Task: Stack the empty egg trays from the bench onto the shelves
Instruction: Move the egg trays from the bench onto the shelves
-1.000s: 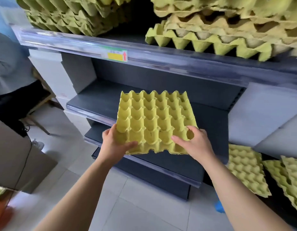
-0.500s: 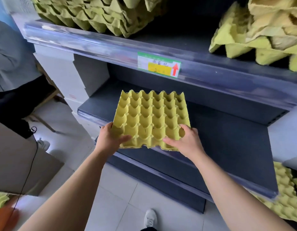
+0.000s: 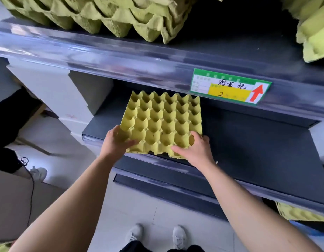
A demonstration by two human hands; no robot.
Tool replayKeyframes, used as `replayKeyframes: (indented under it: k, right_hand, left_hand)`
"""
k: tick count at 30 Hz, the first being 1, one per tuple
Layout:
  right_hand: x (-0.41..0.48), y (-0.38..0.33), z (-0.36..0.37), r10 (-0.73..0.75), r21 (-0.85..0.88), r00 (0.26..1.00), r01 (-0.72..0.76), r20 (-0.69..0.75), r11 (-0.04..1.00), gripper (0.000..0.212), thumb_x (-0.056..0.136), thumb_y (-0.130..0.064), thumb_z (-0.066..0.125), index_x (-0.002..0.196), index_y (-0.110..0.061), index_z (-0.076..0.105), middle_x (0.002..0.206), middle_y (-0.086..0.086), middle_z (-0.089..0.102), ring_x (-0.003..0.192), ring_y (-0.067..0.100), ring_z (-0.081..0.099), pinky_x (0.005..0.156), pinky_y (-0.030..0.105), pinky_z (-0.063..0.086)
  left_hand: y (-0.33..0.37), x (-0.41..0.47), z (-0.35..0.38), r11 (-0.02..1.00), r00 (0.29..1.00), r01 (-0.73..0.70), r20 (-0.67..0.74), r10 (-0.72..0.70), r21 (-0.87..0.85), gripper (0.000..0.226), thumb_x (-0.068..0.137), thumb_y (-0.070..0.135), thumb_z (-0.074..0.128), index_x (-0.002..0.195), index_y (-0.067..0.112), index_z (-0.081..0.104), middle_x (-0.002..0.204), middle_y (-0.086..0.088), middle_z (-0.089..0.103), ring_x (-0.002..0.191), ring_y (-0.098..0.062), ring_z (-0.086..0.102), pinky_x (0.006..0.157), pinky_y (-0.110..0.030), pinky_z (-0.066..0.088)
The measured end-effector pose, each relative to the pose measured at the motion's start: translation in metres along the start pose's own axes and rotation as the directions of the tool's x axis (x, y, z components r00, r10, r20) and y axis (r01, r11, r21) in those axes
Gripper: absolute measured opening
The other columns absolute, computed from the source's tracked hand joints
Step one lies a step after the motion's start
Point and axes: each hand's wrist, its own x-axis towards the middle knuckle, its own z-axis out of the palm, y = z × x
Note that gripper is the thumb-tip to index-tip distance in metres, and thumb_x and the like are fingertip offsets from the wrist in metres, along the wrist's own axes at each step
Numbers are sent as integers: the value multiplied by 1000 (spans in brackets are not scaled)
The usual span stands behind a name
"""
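Note:
A yellow-green egg tray [image 3: 163, 122] lies over the left part of the dark middle shelf [image 3: 248, 142], its near edge at the shelf's front lip. My left hand [image 3: 117, 140] grips the tray's near left corner, thumb on top. My right hand [image 3: 195, 148] holds the near right corner, fingers curled over its edge. Whether the tray rests fully on the shelf is unclear. The upper shelf [image 3: 121, 57] carries a stack of egg trays [image 3: 103, 13] at left and another stack [image 3: 314, 33] at the right edge.
A green price label [image 3: 230, 87] with a red arrow hangs on the upper shelf's front. A lower shelf [image 3: 166, 186] juts out beneath. More egg trays [image 3: 292, 211] lie low at right. Another person's legs and shoe [image 3: 37, 173] stand at left beside white boxes [image 3: 54, 91].
Both hands have carried the tray forward and down into the middle shelf, under the upper shelf's edge. My view has moved closer to the shelves.

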Motion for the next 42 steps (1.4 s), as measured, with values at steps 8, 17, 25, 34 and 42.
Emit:
replayKeyframes:
  k: [8, 17, 25, 34, 42]
  right_hand:
    - [8, -37, 44, 94, 14, 994, -93, -49, 996, 107, 58, -73, 70, 145, -26, 29, 137, 14, 30, 123, 32, 44, 101, 44, 44]
    - [-12, -47, 53, 35, -141, 986, -58, -163, 988, 91, 78, -63, 62, 147, -14, 30, 153, 16, 23, 140, 30, 24, 113, 42, 27]
    - [-73, -11, 9, -108, -251, 920, 11, -376, 968, 52, 92, -33, 57, 139, -10, 48, 149, 6, 40, 132, 24, 42, 107, 33, 33]
    - [-171, 133, -84, -37, -241, 824, -122, -566, 963, 39, 77, -18, 71, 110, 2, 66, 113, 17, 66, 100, 34, 65, 87, 41, 54]
    - [-257, 286, -173, 113, -170, 787, -268, -607, 948, 37, 80, -21, 64, 111, -1, 65, 116, 17, 64, 101, 36, 63, 85, 42, 52]
  left_hand:
    - [-21, 58, -33, 989, 991, -71, 122, 56, 129, 61, 63, 50, 77, 108, 14, 59, 100, -3, 66, 97, -28, 59, 82, -43, 50]
    - [-37, 63, -28, 914, 987, -150, 104, 120, 377, 62, 85, 34, 70, 137, 11, 43, 137, -13, 45, 122, -37, 43, 97, -45, 40]
    - [23, -9, 18, 643, 836, -544, 284, 469, 539, 58, 90, 32, 61, 141, 11, 46, 137, -11, 54, 123, -36, 47, 96, -46, 40]
    - [113, -127, 151, 394, 536, -843, 509, 673, 366, 43, 67, 21, 84, 105, 6, 71, 95, -11, 71, 84, -37, 65, 71, -42, 53]
    - [172, -256, 302, 415, 471, -877, 595, 651, 241, 42, 76, 25, 77, 113, 7, 68, 104, -13, 70, 96, -36, 64, 81, -44, 51]
